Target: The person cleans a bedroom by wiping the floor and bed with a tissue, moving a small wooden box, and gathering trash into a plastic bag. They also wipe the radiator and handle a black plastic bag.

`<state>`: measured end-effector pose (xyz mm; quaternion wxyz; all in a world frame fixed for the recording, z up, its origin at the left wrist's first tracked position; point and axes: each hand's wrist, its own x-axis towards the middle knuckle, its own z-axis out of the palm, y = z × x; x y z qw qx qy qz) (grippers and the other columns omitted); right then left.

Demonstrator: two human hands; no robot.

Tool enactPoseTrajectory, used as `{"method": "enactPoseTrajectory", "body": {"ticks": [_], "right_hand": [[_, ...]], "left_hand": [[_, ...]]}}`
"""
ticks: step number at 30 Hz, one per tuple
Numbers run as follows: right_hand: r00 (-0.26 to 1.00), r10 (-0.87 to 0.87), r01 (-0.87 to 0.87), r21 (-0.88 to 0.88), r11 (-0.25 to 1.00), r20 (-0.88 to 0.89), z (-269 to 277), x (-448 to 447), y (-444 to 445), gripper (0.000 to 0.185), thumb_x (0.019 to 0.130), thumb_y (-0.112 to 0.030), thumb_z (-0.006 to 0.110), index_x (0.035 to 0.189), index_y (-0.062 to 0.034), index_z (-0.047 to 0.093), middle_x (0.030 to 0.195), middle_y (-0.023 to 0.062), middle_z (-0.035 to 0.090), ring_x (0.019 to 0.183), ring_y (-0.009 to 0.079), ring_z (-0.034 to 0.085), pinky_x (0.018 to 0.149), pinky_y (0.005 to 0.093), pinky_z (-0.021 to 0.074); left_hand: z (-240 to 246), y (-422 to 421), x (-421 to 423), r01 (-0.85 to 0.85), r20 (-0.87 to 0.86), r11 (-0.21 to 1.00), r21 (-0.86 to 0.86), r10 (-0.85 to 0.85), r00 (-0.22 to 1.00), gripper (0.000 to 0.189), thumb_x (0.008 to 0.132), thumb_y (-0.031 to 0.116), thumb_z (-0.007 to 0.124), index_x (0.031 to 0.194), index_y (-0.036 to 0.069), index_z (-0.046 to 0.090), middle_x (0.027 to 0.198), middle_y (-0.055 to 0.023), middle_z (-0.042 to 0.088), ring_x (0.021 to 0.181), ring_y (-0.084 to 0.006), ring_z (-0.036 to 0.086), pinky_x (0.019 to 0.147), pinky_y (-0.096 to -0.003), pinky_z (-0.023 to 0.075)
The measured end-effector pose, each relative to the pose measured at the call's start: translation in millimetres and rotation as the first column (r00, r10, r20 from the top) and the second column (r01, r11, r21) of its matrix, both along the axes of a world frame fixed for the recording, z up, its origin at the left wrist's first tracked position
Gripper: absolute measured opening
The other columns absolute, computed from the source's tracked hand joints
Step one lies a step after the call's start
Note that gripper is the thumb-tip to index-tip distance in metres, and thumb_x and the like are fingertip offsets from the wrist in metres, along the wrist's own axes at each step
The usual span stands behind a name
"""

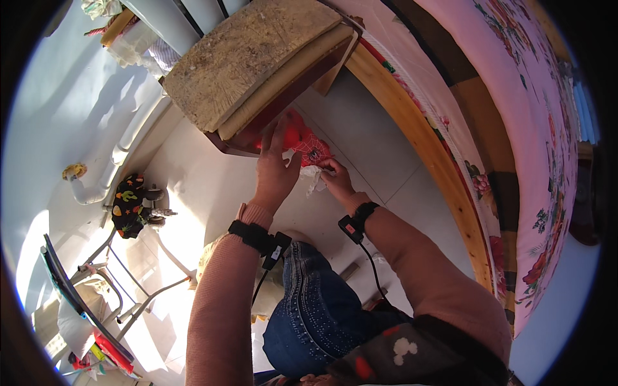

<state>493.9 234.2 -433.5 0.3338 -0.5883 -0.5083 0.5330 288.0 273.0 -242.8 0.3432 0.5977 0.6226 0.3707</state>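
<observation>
Low in front of me, beside a cabinet-like wooden piece (289, 103), is a red item with a white spider-web print (313, 148), apparently cloth or soft plastic. Its far part runs into shadow by the dark red wood. My left hand (276, 171) reaches over it from the left, fingers stretched forward and thumb apart; whether it grips is hidden. At the near right corner, my right hand (339, 177) pinches the edge between thumb and fingers. Crumpled whitish translucent film (313, 179) hangs there, against the right thumb.
A worn tan board (251, 62) tops the wooden piece, close above my left fingers. To the right runs a bed's wooden rail (425, 130) with floral bedding (536, 193). A white wall pipe (120, 149), a black patterned cloth cover (128, 206) and a metal-tube frame (140, 309) stand left.
</observation>
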Motion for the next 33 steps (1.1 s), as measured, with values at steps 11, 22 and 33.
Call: {"method": "enactPoseTrajectory", "body": {"ticks": [11, 22, 33], "right_hand": [[0.986, -0.153, 0.134, 0.247, 0.960, 0.059, 0, -57, 89, 0.029, 0.084, -0.008, 0.069, 0.113, -0.0056, 0.068, 0.110, 0.0158, 0.071, 0.103, 0.0319, 0.068, 0.090, 0.0413, 0.0537], [0.989, -0.133, 0.148, -0.353, 0.924, 0.067, 15, 20, -178, 0.021, 0.083, -0.004, 0.063, 0.103, -0.0058, 0.070, 0.100, 0.0122, 0.071, 0.092, 0.0291, 0.069, 0.082, 0.0381, 0.0540], [0.648, 0.556, -0.730, 0.217, 0.648, 0.521, 46, 2, -105, 0.063, 0.085, 0.007, 0.056, 0.142, -0.0208, 0.054, 0.131, 0.0156, 0.053, 0.112, 0.0362, 0.064, 0.097, 0.0431, 0.0543]], "left_hand": [[80, -134, -111, 0.092, 0.262, 0.872, -0.481, 0.042, 0.964, 0.056, 0.099, 0.001, 0.061, 0.153, 0.008, 0.046, 0.145, -0.0148, 0.055, 0.101, -0.0164, 0.071, 0.083, -0.0278, 0.0587], [165, -265, -169, -0.214, -0.035, 0.709, -0.672, 0.258, 0.965, 0.039, 0.106, 0.019, 0.056, 0.143, 0.005, 0.055, 0.123, -0.0109, 0.068, 0.102, -0.0190, 0.071, 0.082, -0.0301, 0.0563], [181, -337, -129, -0.379, 0.090, 0.619, -0.688, 0.591, 0.801, 0.039, 0.106, 0.011, 0.058, 0.144, 0.004, 0.053, 0.124, -0.0138, 0.069, 0.102, -0.0166, 0.069, 0.086, -0.0292, 0.0565]]}}
